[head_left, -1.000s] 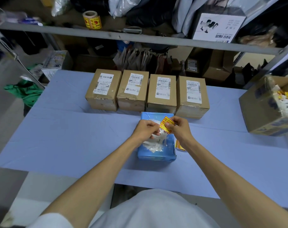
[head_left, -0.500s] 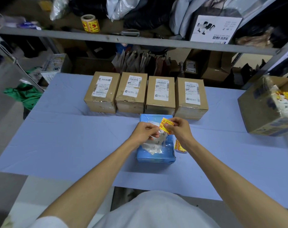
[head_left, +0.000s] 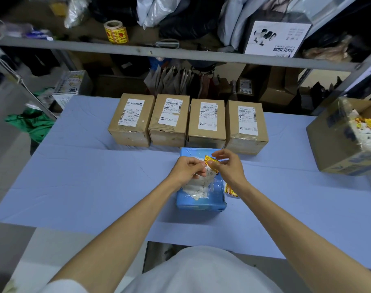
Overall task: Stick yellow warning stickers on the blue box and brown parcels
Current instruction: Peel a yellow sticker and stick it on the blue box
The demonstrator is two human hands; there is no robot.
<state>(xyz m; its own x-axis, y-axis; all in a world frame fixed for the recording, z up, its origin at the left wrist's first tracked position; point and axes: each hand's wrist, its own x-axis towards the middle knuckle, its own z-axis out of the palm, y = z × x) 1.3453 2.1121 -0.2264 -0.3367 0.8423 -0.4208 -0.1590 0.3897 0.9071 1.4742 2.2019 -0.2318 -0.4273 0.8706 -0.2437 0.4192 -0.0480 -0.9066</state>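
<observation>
I saw the blue box [head_left: 201, 197] lying flat on the lilac-covered table [head_left: 95, 176], and I placed everything else by it. Above its far half both hands met: the left hand [head_left: 187, 169] had its fingers curled shut around the white backing paper [head_left: 198, 187], which hung down over the lid, while the right hand [head_left: 228, 166] pinched one yellow warning sticker [head_left: 210, 160] between thumb and forefinger, its other fingers spread loosely. Just right of the box lay more yellow stickers [head_left: 230, 190] on the cloth. Directly behind it stood four brown parcels [head_left: 187, 121] in a row, sides touching, each closed and carrying a white shipping label; I could not see their contents. Well to the right, an open cardboard carton [head_left: 337, 144] held a heap of white paper scraps with yellow sticker pieces.
</observation>
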